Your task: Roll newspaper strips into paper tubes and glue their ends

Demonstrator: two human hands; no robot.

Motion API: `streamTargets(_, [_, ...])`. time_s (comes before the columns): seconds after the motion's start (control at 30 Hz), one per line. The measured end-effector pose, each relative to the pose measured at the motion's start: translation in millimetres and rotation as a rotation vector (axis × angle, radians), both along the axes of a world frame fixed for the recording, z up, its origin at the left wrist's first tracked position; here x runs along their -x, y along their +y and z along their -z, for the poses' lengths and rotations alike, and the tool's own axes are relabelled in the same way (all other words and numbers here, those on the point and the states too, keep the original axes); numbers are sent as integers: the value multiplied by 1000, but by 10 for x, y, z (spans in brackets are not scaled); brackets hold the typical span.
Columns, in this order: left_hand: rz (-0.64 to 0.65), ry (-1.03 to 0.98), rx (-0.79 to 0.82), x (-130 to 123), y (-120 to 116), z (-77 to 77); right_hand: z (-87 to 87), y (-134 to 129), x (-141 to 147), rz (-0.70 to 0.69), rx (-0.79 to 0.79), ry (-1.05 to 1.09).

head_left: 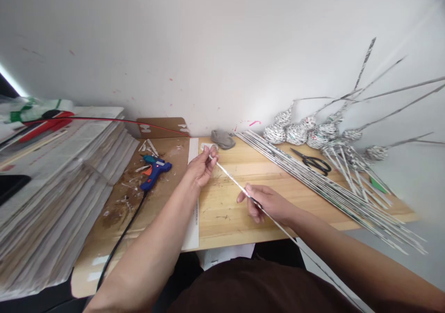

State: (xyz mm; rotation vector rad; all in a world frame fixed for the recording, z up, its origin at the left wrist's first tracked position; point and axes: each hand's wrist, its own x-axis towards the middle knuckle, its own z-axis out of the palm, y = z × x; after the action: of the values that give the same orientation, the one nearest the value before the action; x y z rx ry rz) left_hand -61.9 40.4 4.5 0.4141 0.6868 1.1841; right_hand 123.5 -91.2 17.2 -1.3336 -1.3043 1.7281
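Note:
A long, thin rolled-newspaper stick (pixel 229 175) runs diagonally from the middle of the table down past my right arm and out of view at the bottom. My left hand (pixel 202 168) pinches its upper end between thumb and fingers. Further down its length, my right hand (pixel 266 202) has its thumb and curled fingers round the stick. Just behind my left fingers is a small whitish piece (pixel 207 146), partly hidden, whose kind I cannot make out. A crumpled grey cloth (pixel 223 139) lies near the wall.
A bundle of paper sticks (pixel 313 183) lies to the right, beside black-handled scissors (pixel 314 162). Several woven paper shapes (pixel 295 133) with long stems stand behind. On the left are a blue glue gun (pixel 153 175) with its cord, paper scraps and a tall newspaper stack (pixel 76 178).

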Motion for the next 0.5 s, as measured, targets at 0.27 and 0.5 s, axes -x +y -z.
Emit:
streamTargets(0.27, [34,-31,-38,5,-21,-26,129,58,25,16,138,323])
streamTargets(0.5, [29,-16,-49,3,-31,-26,65,92,64,42,-26,-6])
